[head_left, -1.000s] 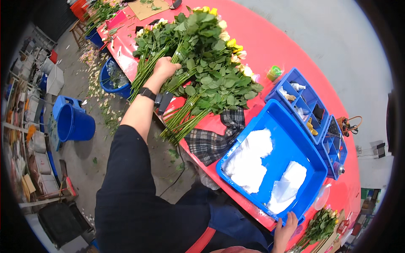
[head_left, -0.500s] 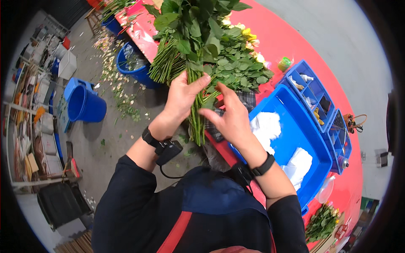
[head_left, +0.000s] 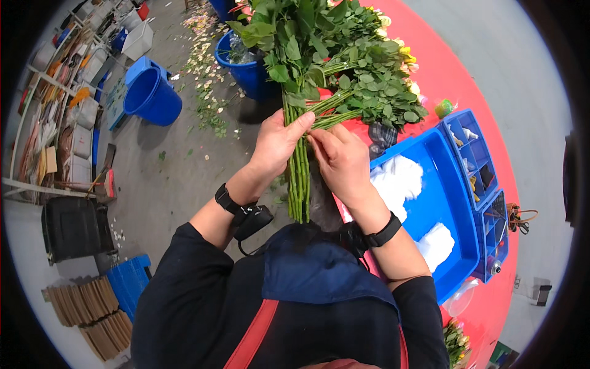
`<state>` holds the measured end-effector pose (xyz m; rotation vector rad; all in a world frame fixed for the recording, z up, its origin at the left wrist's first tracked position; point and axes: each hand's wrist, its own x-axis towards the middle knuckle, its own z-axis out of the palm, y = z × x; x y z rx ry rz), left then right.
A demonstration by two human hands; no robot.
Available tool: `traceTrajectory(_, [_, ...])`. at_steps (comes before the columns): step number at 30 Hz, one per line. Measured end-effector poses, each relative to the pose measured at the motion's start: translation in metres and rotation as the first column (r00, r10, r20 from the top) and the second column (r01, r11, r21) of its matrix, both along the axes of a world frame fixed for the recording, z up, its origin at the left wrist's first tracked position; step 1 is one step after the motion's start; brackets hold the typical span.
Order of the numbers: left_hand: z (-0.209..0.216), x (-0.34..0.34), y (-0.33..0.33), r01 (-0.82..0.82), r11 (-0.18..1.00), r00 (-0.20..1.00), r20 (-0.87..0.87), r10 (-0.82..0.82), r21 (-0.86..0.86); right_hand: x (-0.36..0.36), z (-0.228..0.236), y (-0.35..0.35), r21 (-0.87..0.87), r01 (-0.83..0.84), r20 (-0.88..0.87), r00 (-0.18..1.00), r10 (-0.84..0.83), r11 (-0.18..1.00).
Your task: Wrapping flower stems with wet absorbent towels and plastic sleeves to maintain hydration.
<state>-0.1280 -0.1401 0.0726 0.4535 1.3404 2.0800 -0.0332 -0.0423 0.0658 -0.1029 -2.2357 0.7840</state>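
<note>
My left hand [head_left: 276, 142] is wrapped round a bunch of long green flower stems [head_left: 299, 190], thumb across the front. The cut ends hang below the fist, and the bunch's broad leaves [head_left: 295, 52] fan out above it; its blooms are outside the view. Close against the stems' right side is my right hand [head_left: 341, 161], thumb and fingertips pinched together; what they grip, if anything, is hidden. Just beyond it, a pile of leafy flowers [head_left: 384, 92] with yellow, white and pink blooms lies on the red table [head_left: 424, 37], its stems reaching toward my hands.
To the right, a blue tray [head_left: 445, 184] holds white cloths [head_left: 396, 181], next to blue compartment boxes [head_left: 470, 144] of small items. Blue buckets [head_left: 153, 98] stand on the floor at left and beside the table. Petals [head_left: 206, 67] litter the floor; shelving [head_left: 67, 117] lines the left.
My right hand has gone from spread fingers to a pinch beside the stems. The bunch now hangs more upright in my left hand. The whole view has shifted, showing more floor at lower left.
</note>
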Motion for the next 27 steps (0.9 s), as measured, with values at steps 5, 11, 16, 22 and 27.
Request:
traceTrajectory(5, [-0.005,0.012,-0.017,-0.015,1.0,0.998,-0.068,0.013,-0.021,0.018,0.007,-0.016,0.125,-0.082,0.093,0.993,0.07,0.989])
traceTrajectory(11, [-0.009,0.021,-0.029,0.01,1.0,0.985,-0.175,-0.011,-0.006,0.05,0.015,-0.028,0.041,-0.148,0.082,0.986,0.144,0.988])
traceTrajectory(16, [-0.013,-0.012,-0.033,-0.245,0.969,0.947,-0.222,0.232,-0.035,0.09,0.022,-0.057,0.047,-0.379,0.154,0.917,0.368,0.924])
traceTrajectory(22, [0.007,-0.07,-0.084,0.076,0.986,0.983,-0.176,-0.049,0.151,0.058,-0.006,-0.016,-0.559,-0.311,0.242,0.825,0.51,0.769])
traceTrajectory(27, [-0.006,-0.057,-0.089,0.243,0.82,0.958,0.006,-0.288,0.518,-0.001,-0.016,-0.045,-0.642,-0.295,0.223,0.811,0.541,0.707])
